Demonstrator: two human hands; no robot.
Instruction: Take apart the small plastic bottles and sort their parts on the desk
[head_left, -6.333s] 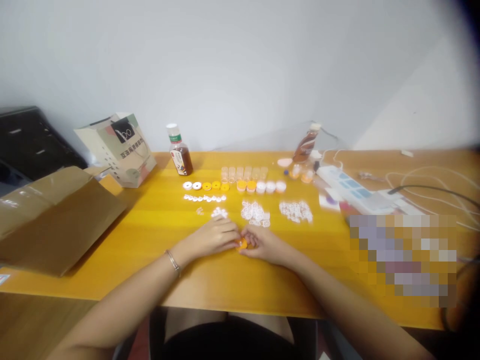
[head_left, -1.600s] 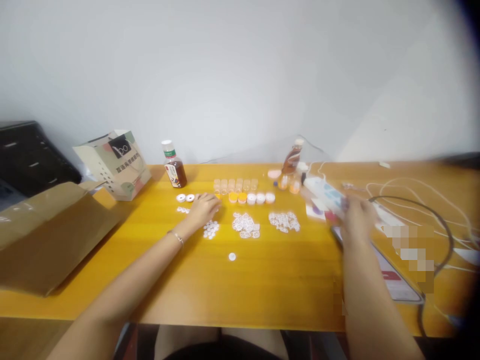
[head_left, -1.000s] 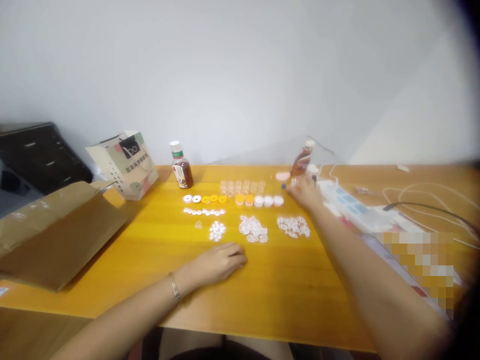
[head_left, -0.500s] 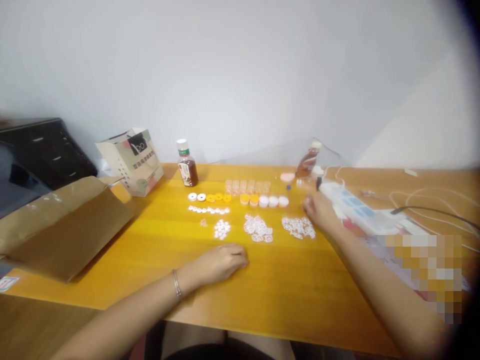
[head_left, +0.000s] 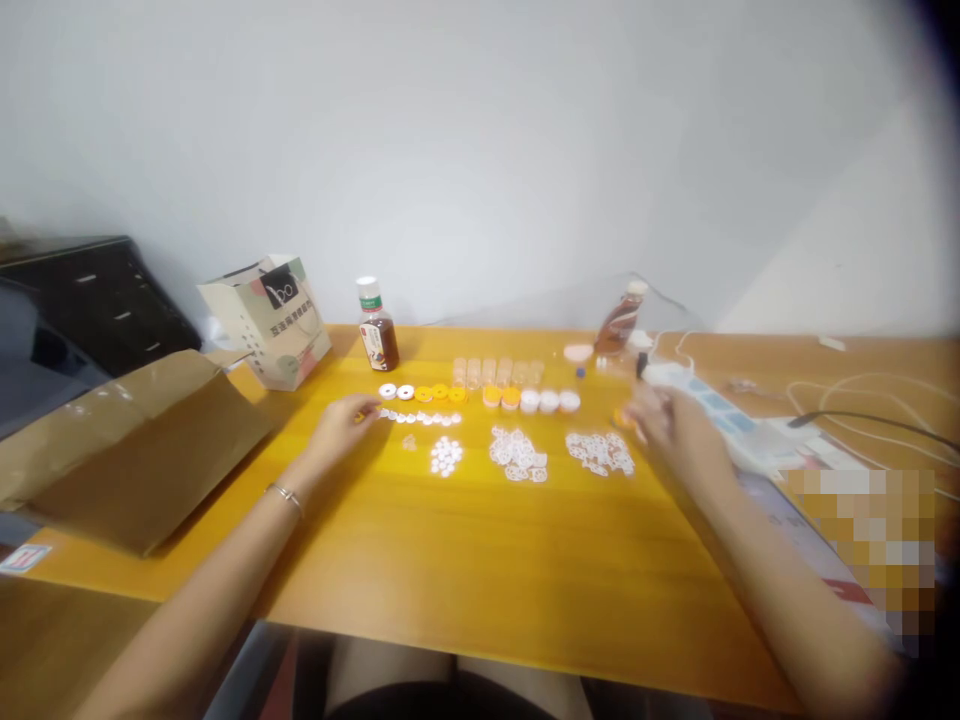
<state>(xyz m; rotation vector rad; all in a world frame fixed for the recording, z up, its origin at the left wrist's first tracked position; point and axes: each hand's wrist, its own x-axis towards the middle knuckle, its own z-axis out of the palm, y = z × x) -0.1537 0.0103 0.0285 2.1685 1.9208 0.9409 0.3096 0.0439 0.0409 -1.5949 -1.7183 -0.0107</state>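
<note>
My left hand [head_left: 343,428] is at the left end of a row of small white pieces [head_left: 424,418]. Its fingers are bent together at the tips; what they pinch, if anything, is too small to name. Blurred by motion, my right hand [head_left: 667,420] is curled at the right of the table, with a small orange spot at its fingertips that I cannot identify. Beside it lies a pile of flat white openwork pieces [head_left: 600,453]. Between the hands are another such pile [head_left: 517,455], small white discs [head_left: 447,456], white and yellow rings [head_left: 424,394], white and orange round pieces [head_left: 529,400] and clear cups [head_left: 484,372].
A brown cardboard box [head_left: 142,450] and a paper bag [head_left: 270,320] stand at left. Two bottles of dark liquid, one upright [head_left: 377,330] and one tilted [head_left: 621,320], are at the back. A power strip [head_left: 709,410] with white cables lies at right.
My left hand has moved from the front middle of the table back and left to the row of white pieces. My right hand has shifted slightly right and nearer to me.
</note>
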